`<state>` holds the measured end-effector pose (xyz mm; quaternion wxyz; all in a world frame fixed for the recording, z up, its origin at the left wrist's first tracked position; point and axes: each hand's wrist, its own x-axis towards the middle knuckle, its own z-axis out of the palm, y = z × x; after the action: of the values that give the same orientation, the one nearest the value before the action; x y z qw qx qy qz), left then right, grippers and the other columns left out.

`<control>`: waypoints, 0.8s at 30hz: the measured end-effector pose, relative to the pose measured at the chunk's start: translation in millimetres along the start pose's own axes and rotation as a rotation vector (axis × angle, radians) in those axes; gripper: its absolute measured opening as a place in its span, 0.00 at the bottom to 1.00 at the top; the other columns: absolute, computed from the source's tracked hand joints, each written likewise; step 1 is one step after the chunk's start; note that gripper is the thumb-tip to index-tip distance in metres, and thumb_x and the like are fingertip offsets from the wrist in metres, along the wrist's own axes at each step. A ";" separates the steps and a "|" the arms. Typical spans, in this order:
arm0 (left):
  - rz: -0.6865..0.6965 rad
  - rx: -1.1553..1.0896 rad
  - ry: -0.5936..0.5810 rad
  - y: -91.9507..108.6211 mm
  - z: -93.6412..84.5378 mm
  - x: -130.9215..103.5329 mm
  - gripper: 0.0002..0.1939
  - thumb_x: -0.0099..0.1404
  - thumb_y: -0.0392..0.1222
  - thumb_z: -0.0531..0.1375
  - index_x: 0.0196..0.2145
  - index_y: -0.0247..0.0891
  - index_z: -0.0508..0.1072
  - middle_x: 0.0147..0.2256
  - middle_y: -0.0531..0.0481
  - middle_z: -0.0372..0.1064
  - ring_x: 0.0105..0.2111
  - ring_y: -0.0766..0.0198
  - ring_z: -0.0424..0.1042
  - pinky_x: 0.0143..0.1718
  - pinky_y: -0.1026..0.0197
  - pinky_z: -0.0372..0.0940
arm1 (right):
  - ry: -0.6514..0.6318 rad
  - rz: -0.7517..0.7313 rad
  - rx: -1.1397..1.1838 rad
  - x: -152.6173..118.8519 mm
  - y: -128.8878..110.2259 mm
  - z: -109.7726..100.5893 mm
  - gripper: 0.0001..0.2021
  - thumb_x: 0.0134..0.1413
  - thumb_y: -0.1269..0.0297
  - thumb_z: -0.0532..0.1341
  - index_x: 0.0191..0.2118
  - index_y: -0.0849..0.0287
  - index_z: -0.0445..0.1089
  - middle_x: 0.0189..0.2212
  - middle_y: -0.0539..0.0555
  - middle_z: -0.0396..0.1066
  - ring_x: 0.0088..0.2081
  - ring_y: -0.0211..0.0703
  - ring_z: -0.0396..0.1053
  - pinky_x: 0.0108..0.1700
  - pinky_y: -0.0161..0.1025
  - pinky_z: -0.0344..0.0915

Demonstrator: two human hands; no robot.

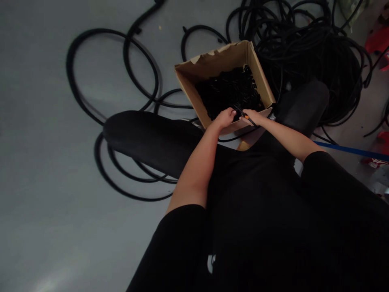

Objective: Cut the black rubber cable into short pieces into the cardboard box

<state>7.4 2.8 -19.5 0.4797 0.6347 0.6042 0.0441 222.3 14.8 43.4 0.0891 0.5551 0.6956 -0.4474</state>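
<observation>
My right hand (254, 117) is wrapped round a hand cutter with orange-and-black handles (247, 118). Its dark jaws point up and left, over the near side of an open cardboard box (223, 54). Just left of the jaws, my left hand (226, 117) is closed in a pinch; what it holds is too dark and small to make out. Inside the box lies a heap of short black pieces (226, 87), like cut lengths of tube. The box sits between my knees, with both hands at its near wall.
Loops of thick black hose (71, 73) lie on the grey floor (36, 162) to the left, some running behind my leg. A big tangled pile of black hose (316, 56) is at the upper right. A blue strip (352, 151) and red objects (378, 40) are at the right.
</observation>
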 end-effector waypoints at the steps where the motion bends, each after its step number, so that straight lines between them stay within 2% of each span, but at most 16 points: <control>1: -0.009 -0.006 0.006 0.1 -0.8 -0.2 0.21 0.89 0.44 0.54 0.59 0.33 0.86 0.58 0.29 0.87 0.60 0.39 0.84 0.68 0.45 0.75 | 0.029 -0.006 -0.019 0.2 -0.9 -0.3 0.09 0.75 0.65 0.71 0.41 0.56 0.72 0.37 0.52 0.76 0.40 0.45 0.73 0.46 0.37 0.66; 4: -0.007 -0.030 0.005 2.0 -2.6 -2.4 0.22 0.90 0.43 0.54 0.62 0.32 0.86 0.59 0.29 0.87 0.60 0.40 0.83 0.68 0.46 0.74 | 0.042 0.018 0.003 0.3 -2.0 0.4 0.08 0.74 0.63 0.72 0.43 0.57 0.74 0.36 0.51 0.76 0.39 0.44 0.72 0.45 0.37 0.66; 9: -0.015 -0.084 0.054 4.7 -2.7 -5.1 0.21 0.90 0.47 0.56 0.66 0.36 0.84 0.60 0.32 0.86 0.60 0.43 0.83 0.68 0.47 0.73 | -0.040 0.154 0.159 -0.1 1.5 5.1 0.04 0.76 0.66 0.69 0.50 0.57 0.74 0.30 0.46 0.70 0.33 0.44 0.72 0.42 0.38 0.70; 13: -0.089 -0.092 0.043 4.1 -1.0 -1.4 0.21 0.91 0.47 0.54 0.63 0.33 0.83 0.54 0.30 0.86 0.56 0.41 0.84 0.65 0.46 0.75 | -0.012 0.076 0.200 2.5 5.4 5.8 0.10 0.69 0.74 0.68 0.44 0.53 0.69 0.34 0.47 0.72 0.41 0.46 0.75 0.54 0.40 0.74; 16: -0.065 -0.129 -0.001 5.1 1.2 -0.1 0.19 0.90 0.44 0.54 0.59 0.33 0.83 0.50 0.32 0.86 0.52 0.44 0.84 0.63 0.47 0.77 | 0.005 0.023 0.217 4.8 7.1 4.7 0.14 0.68 0.75 0.68 0.42 0.50 0.64 0.37 0.48 0.73 0.47 0.47 0.75 0.60 0.41 0.73; 19: -0.009 -0.138 -0.031 6.5 3.1 -2.6 0.18 0.89 0.43 0.55 0.56 0.34 0.83 0.48 0.35 0.86 0.49 0.48 0.83 0.60 0.50 0.77 | -0.011 0.010 0.224 6.7 8.3 4.9 0.16 0.69 0.73 0.70 0.42 0.49 0.62 0.37 0.47 0.72 0.47 0.48 0.75 0.60 0.40 0.72; 24: 0.019 -0.150 -0.024 6.2 1.6 -6.0 0.17 0.88 0.45 0.57 0.56 0.37 0.85 0.45 0.38 0.86 0.45 0.50 0.83 0.57 0.51 0.79 | -0.010 -0.010 0.223 8.2 9.0 6.5 0.19 0.67 0.73 0.72 0.41 0.48 0.60 0.35 0.44 0.68 0.44 0.46 0.72 0.53 0.36 0.69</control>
<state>11.3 -1.8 -13.1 0.5326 0.6032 0.5874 0.0862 224.5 15.7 29.8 0.0283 0.5557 0.6438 -0.5253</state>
